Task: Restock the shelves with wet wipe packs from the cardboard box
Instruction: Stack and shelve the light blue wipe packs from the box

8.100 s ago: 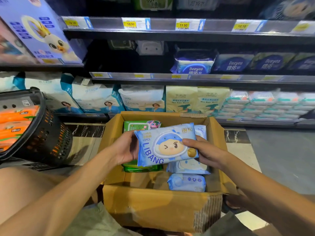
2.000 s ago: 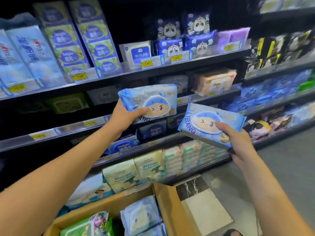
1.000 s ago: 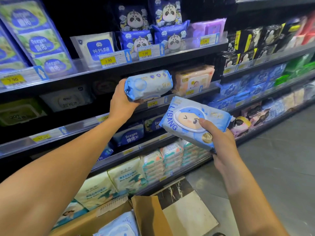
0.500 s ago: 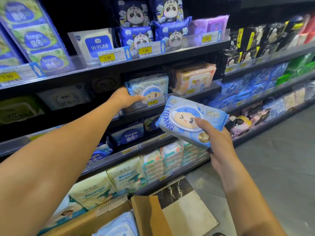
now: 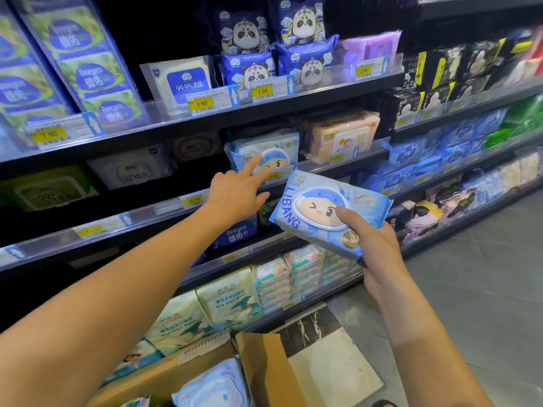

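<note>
- Left hand (image 5: 235,195): arm stretched toward the dark metal shelf (image 5: 346,164); grip apart and empty, forefinger tip at the face of the pale-blue shelved wet wipe pack with a cartoon face (image 5: 264,154). Half a second ago this hand was cupped on that pack's left end; it has since let go.
- Shelved pack: stands upright on the middle shelf, just beside a peach-coloured baby wipe pack (image 5: 343,136) on its right.
- Open brown cardboard box (image 5: 264,368): at the bottom edge, on the floor below the shelves, with more pale-blue packs inside.
- Right hand (image 5: 373,242): forearm raised, grip clamped on the lower right corner of a second pale-blue "LIBANG" wet wipe pack (image 5: 323,212), thumb on top. The pack is tilted, held in front of the shelves, much as before.
</note>
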